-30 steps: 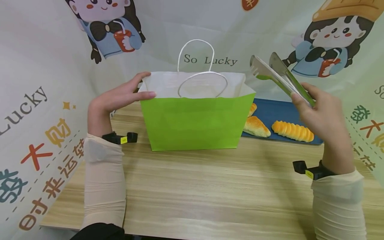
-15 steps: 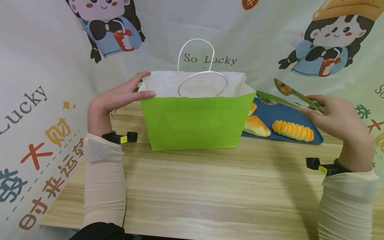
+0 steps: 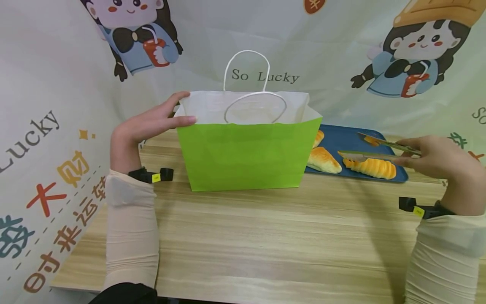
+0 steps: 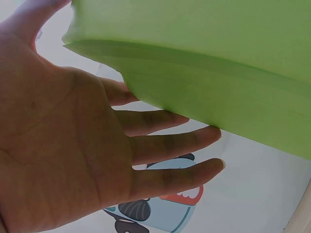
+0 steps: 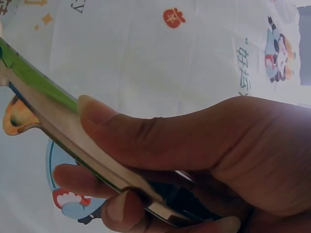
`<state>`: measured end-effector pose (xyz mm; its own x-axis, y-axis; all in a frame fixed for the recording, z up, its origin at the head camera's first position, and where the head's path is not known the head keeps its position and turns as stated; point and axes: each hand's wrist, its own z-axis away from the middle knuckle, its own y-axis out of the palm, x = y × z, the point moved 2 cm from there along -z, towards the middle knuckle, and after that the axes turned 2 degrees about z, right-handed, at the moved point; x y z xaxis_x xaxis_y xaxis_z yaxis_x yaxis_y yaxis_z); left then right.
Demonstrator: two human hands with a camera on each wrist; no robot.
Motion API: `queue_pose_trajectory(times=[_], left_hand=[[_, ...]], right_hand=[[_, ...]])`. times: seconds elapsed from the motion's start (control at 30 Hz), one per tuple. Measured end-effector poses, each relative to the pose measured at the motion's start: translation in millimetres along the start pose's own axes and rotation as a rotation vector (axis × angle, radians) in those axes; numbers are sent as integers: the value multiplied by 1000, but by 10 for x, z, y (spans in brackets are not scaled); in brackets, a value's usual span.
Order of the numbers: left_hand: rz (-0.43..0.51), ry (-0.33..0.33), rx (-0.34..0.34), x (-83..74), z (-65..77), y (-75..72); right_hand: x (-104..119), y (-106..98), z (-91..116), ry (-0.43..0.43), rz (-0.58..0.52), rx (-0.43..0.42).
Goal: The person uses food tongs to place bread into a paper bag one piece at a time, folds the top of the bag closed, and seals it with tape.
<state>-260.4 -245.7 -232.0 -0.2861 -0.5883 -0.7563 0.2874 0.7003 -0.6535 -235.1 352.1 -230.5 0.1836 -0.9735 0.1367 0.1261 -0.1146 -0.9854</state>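
A bright green paper bag [image 3: 247,156] with a white inside stands upright on the table, mouth open, two white handles up. My left hand [image 3: 155,117] rests on its left upper edge, thumb at the front rim and index finger at the back rim. In the left wrist view the other fingers [image 4: 170,145] are straight and spread against the bag's side. My right hand [image 3: 440,156] grips metal food tongs [image 3: 376,154] with green parts; their arms stand apart. The tongs' near tip overlaps a golden ridged bread roll [image 3: 372,168]; contact is unclear.
A blue tray [image 3: 341,135] lies right of the bag, partly hidden by it. On it are a triangular bun [image 3: 323,159] and another pastry [image 3: 318,138], half covered by the bag. A printed cloth [image 3: 284,33] hangs behind the wooden table [image 3: 265,245].
My right hand has moved right and down, bringing the tongs from above the bag's right side to low over the ridged roll. The left hand and bag stay put.
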Motion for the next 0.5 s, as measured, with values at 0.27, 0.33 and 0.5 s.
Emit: queue_pose_trajectory(times=[0.27,0.33,0.5], left_hand=[[-5,-2,-2,-11,1,0],[-9,-5,-1,-16,5,1],[-8,-5,0,-12,11,5]], right_hand=[[-171,58,-55,48,8,74],[-206,72,-67,60,-10,94],[-269,110,-105,70,-66,154]])
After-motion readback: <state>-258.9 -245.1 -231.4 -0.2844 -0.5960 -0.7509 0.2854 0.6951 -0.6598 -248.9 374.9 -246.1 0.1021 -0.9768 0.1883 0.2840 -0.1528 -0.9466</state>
